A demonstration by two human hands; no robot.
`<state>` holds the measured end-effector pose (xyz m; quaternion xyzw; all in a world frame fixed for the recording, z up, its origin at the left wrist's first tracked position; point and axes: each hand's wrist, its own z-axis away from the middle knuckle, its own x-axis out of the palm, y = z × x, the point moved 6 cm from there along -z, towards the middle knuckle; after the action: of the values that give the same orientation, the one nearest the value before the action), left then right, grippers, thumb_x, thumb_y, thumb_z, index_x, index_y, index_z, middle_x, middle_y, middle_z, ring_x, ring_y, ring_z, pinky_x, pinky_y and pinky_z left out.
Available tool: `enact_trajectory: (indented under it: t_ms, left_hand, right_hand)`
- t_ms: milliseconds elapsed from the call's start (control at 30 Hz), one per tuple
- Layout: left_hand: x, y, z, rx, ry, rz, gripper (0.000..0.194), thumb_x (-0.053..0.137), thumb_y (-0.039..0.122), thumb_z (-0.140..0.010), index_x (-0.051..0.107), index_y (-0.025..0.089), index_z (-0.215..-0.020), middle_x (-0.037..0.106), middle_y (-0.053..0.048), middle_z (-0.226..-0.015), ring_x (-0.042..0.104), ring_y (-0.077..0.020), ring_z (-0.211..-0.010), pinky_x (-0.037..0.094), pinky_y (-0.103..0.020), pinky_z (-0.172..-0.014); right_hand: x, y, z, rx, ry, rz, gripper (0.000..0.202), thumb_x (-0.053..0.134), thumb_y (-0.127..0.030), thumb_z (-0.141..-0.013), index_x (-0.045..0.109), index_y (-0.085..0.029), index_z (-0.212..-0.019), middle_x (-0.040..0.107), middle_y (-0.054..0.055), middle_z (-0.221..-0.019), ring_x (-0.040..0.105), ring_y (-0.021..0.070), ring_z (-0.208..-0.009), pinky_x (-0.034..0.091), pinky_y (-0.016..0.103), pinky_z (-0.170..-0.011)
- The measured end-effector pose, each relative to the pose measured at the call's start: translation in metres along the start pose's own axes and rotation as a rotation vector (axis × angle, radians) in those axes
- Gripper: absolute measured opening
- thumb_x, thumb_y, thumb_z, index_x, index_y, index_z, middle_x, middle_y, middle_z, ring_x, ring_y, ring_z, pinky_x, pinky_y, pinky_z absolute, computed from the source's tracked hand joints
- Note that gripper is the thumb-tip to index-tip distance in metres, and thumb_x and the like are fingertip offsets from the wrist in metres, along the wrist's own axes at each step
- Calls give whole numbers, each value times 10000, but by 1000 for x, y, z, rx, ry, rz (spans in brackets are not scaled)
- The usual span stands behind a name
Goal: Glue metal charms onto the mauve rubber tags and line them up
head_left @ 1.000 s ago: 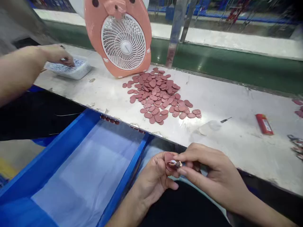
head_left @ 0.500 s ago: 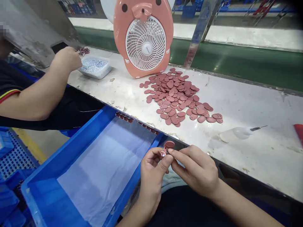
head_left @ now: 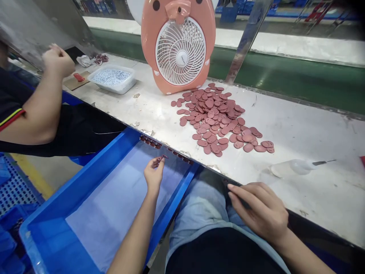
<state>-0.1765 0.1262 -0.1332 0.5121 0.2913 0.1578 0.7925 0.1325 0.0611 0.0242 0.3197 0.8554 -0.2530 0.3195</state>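
Observation:
My left hand [head_left: 154, 175] is over the blue bin [head_left: 94, 163], thumb and fingers pinched on a small dark red piece [head_left: 163, 157]. Just beyond it, a row of similar dark red pieces [head_left: 150, 142] lies along the bin's far end, under the bench edge. Above my lap, beside the bench edge, my right hand [head_left: 261, 213] has its fingers stretched out, and I see nothing in them. A heap of flat, oval, reddish-brown pieces [head_left: 213, 110], some with small holes, covers part of the bench [head_left: 308, 133].
An orange animal-shaped fan [head_left: 181, 57] stands behind the heap. A clear bottle with a needle tip [head_left: 293, 167] lies at right. A white tub of small blue-and-white bits [head_left: 114, 78] sits at left, near a co-worker's raised hand [head_left: 58, 61]. White sheeting [head_left: 119, 205] lines the bin.
My hands have parted. The left has carried the red piece left and forward over the bin; the right has let go and moved right. The co-worker's hand has lifted away from the tub.

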Motion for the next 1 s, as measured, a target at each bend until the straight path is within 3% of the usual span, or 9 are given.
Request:
enact_trajectory:
  t_ms: [133, 333, 633, 1000]
  left_hand:
    - [11, -15, -62, 58, -26, -268, 359, 646, 459, -859, 677, 131, -1005, 705, -44, -980, 652, -130, -947, 550, -369, -964]
    - [27, -17, -99, 108, -69, -510, 422, 612, 497, -872, 661, 150, -1106, 698, -64, -1096, 654, -153, -1038, 534, -404, -1023]
    - [32, -22, -118, 127, -64, -675, 436, 614, 498, -870, 652, 141, -1118, 677, -75, -1149, 638, -169, -1096, 548, -412, -1013]
    - [32, -19, -115, 128, -22, -753, 440, 632, 494, -859, 647, 147, -1130, 660, -81, -1193, 629, -176, -1110, 549, -419, -1009]
  right_hand:
    - [-3, 28, 12, 31, 29, 167, 360, 817, -18, -650, 714, -133, -975, 667, 19, -808, 537, 69, -800, 473, 225, -830]
    - [7, 38, 15, -4, 5, 277, 384, 837, -67, -648, 703, -168, -993, 680, -6, -807, 561, 80, -820, 497, 221, -840]
    - [9, 31, 12, -102, -8, 329, 405, 847, -85, -643, 688, -169, -1006, 677, -22, -764, 567, 76, -793, 507, 225, -831]
    - [10, 30, 12, -129, -6, 345, 409, 864, -91, -619, 695, -161, -985, 679, -18, -753, 576, 75, -790, 519, 228, -815]
